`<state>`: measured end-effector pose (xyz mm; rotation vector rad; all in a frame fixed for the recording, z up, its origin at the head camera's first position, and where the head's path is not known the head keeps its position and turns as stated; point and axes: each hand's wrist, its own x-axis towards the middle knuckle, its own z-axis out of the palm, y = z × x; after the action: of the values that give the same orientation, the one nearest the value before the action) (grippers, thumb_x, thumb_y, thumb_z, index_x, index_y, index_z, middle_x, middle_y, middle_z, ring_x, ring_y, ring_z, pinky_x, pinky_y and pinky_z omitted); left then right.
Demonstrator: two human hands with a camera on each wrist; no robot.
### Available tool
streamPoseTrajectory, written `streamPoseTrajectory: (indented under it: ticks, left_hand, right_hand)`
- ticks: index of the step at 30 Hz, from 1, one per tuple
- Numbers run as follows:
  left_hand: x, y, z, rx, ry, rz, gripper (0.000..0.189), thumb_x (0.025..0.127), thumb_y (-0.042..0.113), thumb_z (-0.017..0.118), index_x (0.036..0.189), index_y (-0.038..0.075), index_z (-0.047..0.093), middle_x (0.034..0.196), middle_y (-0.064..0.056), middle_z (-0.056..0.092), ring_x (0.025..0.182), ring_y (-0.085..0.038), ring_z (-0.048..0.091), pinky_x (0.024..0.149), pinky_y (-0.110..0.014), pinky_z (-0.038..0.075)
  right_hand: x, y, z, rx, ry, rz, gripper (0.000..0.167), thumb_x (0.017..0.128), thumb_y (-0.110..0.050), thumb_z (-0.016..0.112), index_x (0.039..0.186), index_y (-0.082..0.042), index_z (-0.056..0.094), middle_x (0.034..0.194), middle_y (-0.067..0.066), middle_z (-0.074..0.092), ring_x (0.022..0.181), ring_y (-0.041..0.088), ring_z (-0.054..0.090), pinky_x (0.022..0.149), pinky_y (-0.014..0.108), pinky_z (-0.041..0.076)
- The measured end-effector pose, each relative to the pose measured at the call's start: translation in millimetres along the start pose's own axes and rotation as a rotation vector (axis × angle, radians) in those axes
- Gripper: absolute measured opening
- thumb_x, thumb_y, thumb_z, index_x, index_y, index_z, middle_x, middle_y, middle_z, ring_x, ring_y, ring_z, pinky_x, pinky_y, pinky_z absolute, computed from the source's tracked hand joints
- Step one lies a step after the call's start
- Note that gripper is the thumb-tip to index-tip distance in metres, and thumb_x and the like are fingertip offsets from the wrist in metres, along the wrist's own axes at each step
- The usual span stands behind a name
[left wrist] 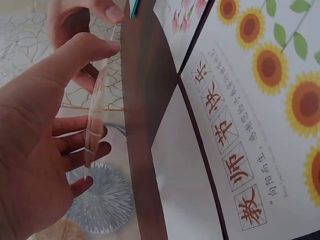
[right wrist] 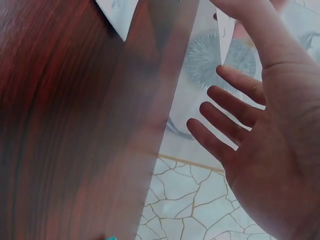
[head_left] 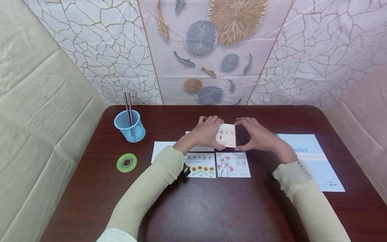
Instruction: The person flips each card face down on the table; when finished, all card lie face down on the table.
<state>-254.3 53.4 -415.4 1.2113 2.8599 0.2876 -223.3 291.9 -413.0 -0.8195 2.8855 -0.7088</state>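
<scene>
Held card [head_left: 229, 137]: raised above the tabletop [head_left: 205, 208], between both hands, beyond the carnation card [head_left: 233, 164].
Left hand [head_left: 206, 133]: grips the card's left side, thumb on one face, fingers behind (covering part of the print).
Right hand [head_left: 256, 136]: holds the right edge between thumb and forefinger; other fingers extended.
Front row: sunflower card [head_left: 201, 166] just beside the carnation card.
Rear row: two white cards [head_left: 161, 149], partly blocked by the left arm and hand.
Left area: light-blue cup [head_left: 137, 131] with slim pencils [head_left: 130, 109] leaning inside; green tape roll [head_left: 120, 164] nearer the wearer.
Right area: pale booklet [head_left: 311, 164], its near-left side overlapped by the right sleeve [head_left: 311, 198].
Materials: mesh cup; ring-shaped roll; dark red-brown, wood-grained tabletop; thin, flat card (edge-on in the left wrist view).
Orientation: printed face toward the wearer, characters upright, text line running left to right; full long axis unclear (left end hidden).
</scene>
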Motion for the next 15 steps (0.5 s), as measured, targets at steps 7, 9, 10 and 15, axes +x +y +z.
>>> streamPoseTrajectory:
  ticks: [7, 9, 10, 15]
  left_hand:
    - [5.3, 6.8, 1.8, 0.04, 0.043, 0.019, 0.093, 0.066, 0.071, 0.073, 0.135, 0.016, 0.046, 0.123, 0.002, 0.044, 0.111, -0.016, 0.042, 0.092, -0.042, 0.028]
    - [5.7, 6.5, -0.6, 0.046, 0.057, 0.013, 0.093, 0.065, 0.071, 0.074, 0.135, 0.016, 0.046, 0.125, 0.002, 0.043, 0.113, -0.017, 0.04, 0.092, -0.042, 0.028]
    - [5.6, 5.9, -2.2, 0.039, 0.067, 0.012, 0.093, 0.065, 0.071, 0.074, 0.136, 0.017, 0.046, 0.125, 0.003, 0.042, 0.113, -0.016, 0.039, 0.092, -0.041, 0.028]
    - [4.1, 4.6, -12.0, -0.127, 0.119, 0.019, 0.097, 0.067, 0.066, 0.075, 0.145, 0.02, 0.042, 0.129, 0.006, 0.041, 0.11, -0.013, 0.036, 0.089, -0.038, 0.027]
  right_hand:
    - [3.2, -10, 1, 0.029, 0.041, -0.065, 0.092, 0.066, -0.044, 0.09, 0.138, -0.005, 0.047, 0.144, 0.011, 0.042, 0.132, 0.027, 0.032, 0.104, 0.051, 0.031]
    - [3.3, -10, 1, 0.034, 0.049, -0.068, 0.095, 0.065, -0.043, 0.09, 0.14, -0.005, 0.045, 0.144, 0.011, 0.043, 0.131, 0.026, 0.034, 0.104, 0.05, 0.031]
    - [2.8, -8, 2, 0.043, 0.05, -0.065, 0.096, 0.065, -0.043, 0.091, 0.141, -0.004, 0.044, 0.143, 0.011, 0.043, 0.13, 0.026, 0.034, 0.104, 0.05, 0.031]
    - [0.1, -3, 8, 0.086, 0.003, -0.001, 0.101, 0.066, -0.047, 0.089, 0.144, -0.005, 0.039, 0.141, 0.01, 0.045, 0.128, 0.026, 0.036, 0.105, 0.051, 0.03]
